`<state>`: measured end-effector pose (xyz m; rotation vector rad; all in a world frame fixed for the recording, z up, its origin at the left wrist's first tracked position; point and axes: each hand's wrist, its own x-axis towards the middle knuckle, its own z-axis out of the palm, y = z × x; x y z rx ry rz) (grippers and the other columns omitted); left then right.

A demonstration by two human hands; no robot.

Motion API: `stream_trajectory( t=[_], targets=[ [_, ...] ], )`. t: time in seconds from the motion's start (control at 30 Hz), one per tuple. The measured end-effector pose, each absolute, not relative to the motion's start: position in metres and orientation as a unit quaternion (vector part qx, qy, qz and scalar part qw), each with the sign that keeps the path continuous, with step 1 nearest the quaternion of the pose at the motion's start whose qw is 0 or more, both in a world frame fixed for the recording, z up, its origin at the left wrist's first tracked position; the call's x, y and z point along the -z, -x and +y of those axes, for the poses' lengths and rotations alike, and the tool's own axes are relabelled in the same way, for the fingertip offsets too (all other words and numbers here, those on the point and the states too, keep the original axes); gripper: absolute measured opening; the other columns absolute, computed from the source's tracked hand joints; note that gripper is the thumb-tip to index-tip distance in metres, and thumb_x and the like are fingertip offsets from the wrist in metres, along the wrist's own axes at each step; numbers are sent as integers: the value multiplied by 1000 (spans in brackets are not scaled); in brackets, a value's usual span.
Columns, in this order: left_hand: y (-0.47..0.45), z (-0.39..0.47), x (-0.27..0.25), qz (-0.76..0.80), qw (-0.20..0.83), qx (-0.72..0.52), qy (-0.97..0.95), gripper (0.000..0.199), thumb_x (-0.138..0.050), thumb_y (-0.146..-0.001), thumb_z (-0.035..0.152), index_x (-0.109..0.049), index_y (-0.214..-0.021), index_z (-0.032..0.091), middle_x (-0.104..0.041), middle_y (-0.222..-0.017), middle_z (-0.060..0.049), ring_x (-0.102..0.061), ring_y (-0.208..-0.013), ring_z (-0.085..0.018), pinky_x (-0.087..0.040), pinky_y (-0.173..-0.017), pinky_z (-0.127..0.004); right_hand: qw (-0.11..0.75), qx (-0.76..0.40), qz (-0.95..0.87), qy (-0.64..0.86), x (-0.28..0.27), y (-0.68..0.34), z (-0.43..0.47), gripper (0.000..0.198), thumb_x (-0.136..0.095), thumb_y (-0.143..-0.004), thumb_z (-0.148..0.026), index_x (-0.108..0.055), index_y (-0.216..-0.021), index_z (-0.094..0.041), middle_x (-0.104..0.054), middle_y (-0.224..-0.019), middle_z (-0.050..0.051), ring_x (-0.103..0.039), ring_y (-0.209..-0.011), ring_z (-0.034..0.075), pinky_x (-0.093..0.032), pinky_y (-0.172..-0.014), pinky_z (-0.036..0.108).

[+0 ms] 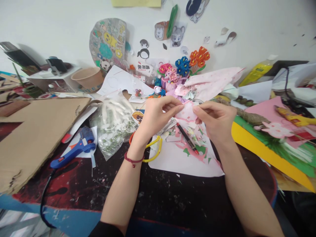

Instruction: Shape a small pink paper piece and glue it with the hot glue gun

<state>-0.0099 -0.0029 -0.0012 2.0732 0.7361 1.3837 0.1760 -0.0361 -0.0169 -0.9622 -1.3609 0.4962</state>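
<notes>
Between my two hands a small pale pink piece with darker pink edges and spots is held up; whether it is paper or cloth I cannot tell. My left hand pinches its left edge, and my right hand pinches the right edge, both closed. Below them a white sheet bears pink and green paper scraps. A dark pen with a red end lies across the scraps. Beside my left wrist are yellow-and-orange handles, partly hidden by the wrist.
A blue glue gun lies at left beside cardboard. A clear plastic bag sits near my left forearm. Pipe-cleaner-like flowers stand at the back. Yellow and green sheets lie at right, with a yellow liquid bottle behind.
</notes>
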Motion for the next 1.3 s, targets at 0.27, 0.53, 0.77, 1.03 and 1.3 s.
stream_trajectory(
  t=[0.27, 0.53, 0.77, 1.03, 1.3],
  targets=[
    [11, -2, 2, 268, 257, -517, -771, 17, -71, -86, 33, -73, -84, 16, -74, -74, -3, -65, -61, -10, -53, -61, -22, 649, -215, -602, 414, 18, -176, -35, 11, -78, -75, -26, -73, -68, -20, -60, -53, -3, -53, -41, 9, -44, -39, 24],
    [10, -2, 1, 271, 311, -476, -777, 17, -67, -89, 30, -73, -87, 14, -74, -77, -5, -64, -61, -9, -53, -60, -21, 648, -217, -607, 405, 19, -177, -35, 7, -78, -76, -24, -74, -70, -22, -65, -59, -3, -54, -42, 8, -44, -39, 23],
    [10, -5, -2, 254, 283, -491, -784, 15, -65, -90, 27, -73, -84, 15, -74, -77, -4, -63, -63, -9, -53, -63, -21, 656, -223, -605, 391, 20, -178, -33, 7, -77, -76, -21, -74, -70, -22, -63, -58, -3, -54, -41, 8, -45, -37, 22],
    [11, -6, -3, 252, 247, -497, -793, 16, -63, -90, 25, -73, -83, 16, -73, -76, -3, -59, -63, -8, -51, -64, -22, 659, -253, -593, 387, 25, -180, -30, 5, -78, -76, -23, -76, -74, -26, -64, -62, -3, -55, -44, 8, -48, -38, 23],
    [10, -7, -4, 259, 249, -486, -797, 16, -62, -91, 25, -73, -82, 15, -72, -73, -3, -58, -63, -9, -49, -64, -23, 659, -279, -583, 385, 25, -177, -31, 8, -79, -75, -22, -78, -78, -29, -68, -69, -2, -61, -53, 10, -49, -41, 24]
  ],
)
